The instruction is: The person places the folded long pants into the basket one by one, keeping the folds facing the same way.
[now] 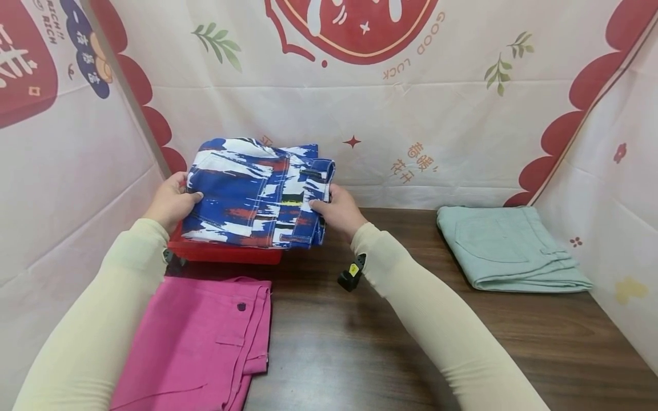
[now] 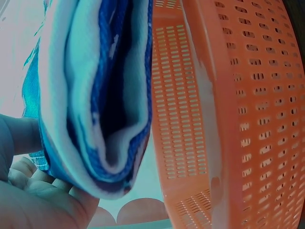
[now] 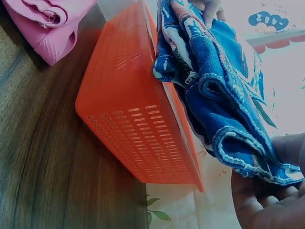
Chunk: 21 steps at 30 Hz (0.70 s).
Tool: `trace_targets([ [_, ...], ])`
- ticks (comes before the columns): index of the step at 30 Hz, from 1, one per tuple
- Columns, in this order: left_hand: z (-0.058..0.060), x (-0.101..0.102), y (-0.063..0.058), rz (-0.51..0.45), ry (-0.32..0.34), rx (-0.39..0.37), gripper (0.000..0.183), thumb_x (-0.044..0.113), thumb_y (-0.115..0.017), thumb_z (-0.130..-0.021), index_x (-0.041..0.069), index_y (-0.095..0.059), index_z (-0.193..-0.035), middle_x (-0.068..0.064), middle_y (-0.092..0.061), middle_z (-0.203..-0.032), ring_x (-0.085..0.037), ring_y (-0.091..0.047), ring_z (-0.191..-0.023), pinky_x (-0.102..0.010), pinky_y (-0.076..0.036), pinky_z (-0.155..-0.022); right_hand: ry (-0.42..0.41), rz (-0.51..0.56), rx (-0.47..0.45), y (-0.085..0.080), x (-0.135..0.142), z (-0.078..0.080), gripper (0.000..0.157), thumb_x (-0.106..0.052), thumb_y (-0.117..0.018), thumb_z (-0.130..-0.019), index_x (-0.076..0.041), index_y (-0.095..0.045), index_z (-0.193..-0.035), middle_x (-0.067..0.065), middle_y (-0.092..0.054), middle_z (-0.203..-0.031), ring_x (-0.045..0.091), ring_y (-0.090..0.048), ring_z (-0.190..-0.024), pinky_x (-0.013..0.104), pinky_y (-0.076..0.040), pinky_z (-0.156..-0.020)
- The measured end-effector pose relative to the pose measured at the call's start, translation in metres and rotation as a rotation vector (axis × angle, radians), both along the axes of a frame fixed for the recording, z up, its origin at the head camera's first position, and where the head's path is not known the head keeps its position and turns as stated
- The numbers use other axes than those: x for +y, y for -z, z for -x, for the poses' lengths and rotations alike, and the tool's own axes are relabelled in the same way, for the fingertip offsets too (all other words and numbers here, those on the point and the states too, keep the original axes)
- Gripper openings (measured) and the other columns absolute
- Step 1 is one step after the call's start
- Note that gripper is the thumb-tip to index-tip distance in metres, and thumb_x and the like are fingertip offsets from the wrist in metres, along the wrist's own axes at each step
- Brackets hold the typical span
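Both hands hold a folded pair of blue, white and red printed trousers [image 1: 231, 194] over a red-orange plastic basket [image 1: 226, 253]. My left hand [image 1: 176, 202] grips the left edge, thumb on top and fingers underneath. On the other side my right hand [image 1: 340, 210] pinches the right edge the same way. In the left wrist view the thick folded layers of the trousers [image 2: 95, 95] hang beside the slotted basket wall [image 2: 257, 95]. From the right wrist, the trousers [image 3: 214, 86] sit above the basket's rim; the basket's inside is mostly hidden.
Folded pink trousers [image 1: 190, 342] lie on the wooden table [image 1: 339, 342] in front of the basket. Folded pale green trousers [image 1: 504, 245] rest at the right. Printed white cloth walls [image 1: 390, 125] stand at the back and both sides.
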<state>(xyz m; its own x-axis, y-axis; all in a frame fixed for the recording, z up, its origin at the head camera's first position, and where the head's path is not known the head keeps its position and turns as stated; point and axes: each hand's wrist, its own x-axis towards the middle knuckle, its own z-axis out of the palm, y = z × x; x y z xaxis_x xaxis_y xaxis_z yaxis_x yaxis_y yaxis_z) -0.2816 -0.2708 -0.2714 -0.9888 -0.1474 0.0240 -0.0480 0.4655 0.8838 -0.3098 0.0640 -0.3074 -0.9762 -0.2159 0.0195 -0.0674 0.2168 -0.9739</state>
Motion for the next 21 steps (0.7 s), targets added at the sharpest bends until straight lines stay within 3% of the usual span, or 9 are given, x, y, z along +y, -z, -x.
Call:
trace_targets([
  [11, -0.001, -0.006, -0.002, 0.005, -0.006, 0.001, 0.049, 0.009, -0.051, -0.102, 0.001, -0.032, -0.146, -0.03, -0.047, -0.139, -0.048, -0.054, -0.116, -0.059, -0.045, -0.097, -0.01, 0.039, -0.018, -0.003, -0.008, 0.001, 0.044, -0.017, -0.063, -0.099, -0.008, -0.05, -0.139, 0.007, -0.066, -0.12, 0.021, -0.067, -0.101, 0.038, -0.056, -0.087],
  [21, -0.001, -0.011, 0.0, 0.014, -0.028, 0.021, 0.048, 0.006, -0.05, -0.101, 0.0, -0.033, -0.146, -0.03, -0.045, -0.142, -0.047, -0.054, -0.115, -0.06, -0.046, -0.096, -0.027, 0.012, -0.002, -0.003, -0.014, 0.004, 0.044, -0.017, -0.063, -0.099, -0.008, -0.049, -0.14, 0.008, -0.066, -0.121, 0.02, -0.067, -0.102, 0.039, -0.055, -0.089],
])
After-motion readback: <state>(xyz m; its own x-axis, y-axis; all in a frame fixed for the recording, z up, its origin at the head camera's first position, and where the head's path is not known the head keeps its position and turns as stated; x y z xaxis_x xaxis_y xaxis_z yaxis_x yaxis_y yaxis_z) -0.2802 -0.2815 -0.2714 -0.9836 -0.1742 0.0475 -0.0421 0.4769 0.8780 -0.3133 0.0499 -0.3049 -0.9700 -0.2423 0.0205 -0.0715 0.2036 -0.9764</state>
